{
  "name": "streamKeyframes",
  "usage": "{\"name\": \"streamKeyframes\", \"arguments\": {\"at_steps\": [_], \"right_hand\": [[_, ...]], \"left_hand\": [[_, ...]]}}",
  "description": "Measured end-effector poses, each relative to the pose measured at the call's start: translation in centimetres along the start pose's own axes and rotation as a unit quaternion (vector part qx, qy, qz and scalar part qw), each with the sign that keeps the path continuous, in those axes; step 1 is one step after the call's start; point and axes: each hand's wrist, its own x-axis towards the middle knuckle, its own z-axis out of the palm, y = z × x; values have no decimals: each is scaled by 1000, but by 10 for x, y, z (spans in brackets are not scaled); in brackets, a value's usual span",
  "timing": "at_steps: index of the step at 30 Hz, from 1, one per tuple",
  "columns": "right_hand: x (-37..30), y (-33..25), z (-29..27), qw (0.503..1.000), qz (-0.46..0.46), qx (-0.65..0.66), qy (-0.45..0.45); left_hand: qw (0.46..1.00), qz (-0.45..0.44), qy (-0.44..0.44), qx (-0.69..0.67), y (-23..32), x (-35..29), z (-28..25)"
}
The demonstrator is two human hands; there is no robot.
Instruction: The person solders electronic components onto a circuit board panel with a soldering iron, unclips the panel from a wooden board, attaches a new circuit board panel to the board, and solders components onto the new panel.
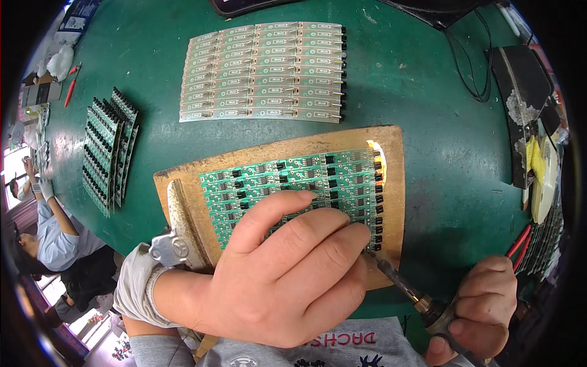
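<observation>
My right hand [486,303] is wrapped round the handle of a soldering iron [403,283]. The iron slants up and left, its tip by the lower right edge of a green circuit board panel [299,166] with rows of small black parts. Over the panel's lower part lies my left hand [293,263], fingers bent and pressed together, fingertips close to the iron's tip. Its thumb is hidden, and I cannot make out what it holds. Beneath the panel is a brown clipboard [392,208] with a metal clip [184,220] at its left.
Another board panel [263,70], pale side up, lies beyond the clipboard on the green table [437,177]. More boards [107,153] stand stacked at left, near red-handled pliers [72,85]. At right are a worn black case [520,92] and a red-handled tool [520,248]. Another person [58,235] sits at far left.
</observation>
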Motion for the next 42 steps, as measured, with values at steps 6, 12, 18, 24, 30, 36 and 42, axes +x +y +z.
{"name": "streamKeyframes", "arguments": {"at_steps": [6, 12, 18, 24, 30, 36, 42], "right_hand": [[-7, 11, 13, 997, -9, 45, 54], [15, 11, -1, 995, -41, 89, 12], [16, 15, 12, 991, -36, 127, 26], [-21, 16, 10, 997, 19, 40, 68], [-25, 26, 9, 996, -7, 47, 74], [-22, 28, 11, 993, 23, 85, 79], [-10, 19, 17, 993, 39, 63, 91]], "left_hand": [[999, -10, -37, 8, -3, -2, -4], [1000, -6, 1, 14, -1, -6, -11], [996, -68, -9, 61, 7, -22, -33], [992, -112, 18, 49, -1, -25, -41], [999, 18, -35, 1, -27, -18, -48], [993, -69, -97, -4, -27, -19, -79], [994, -40, 5, -101, -43, -17, -67]]}}
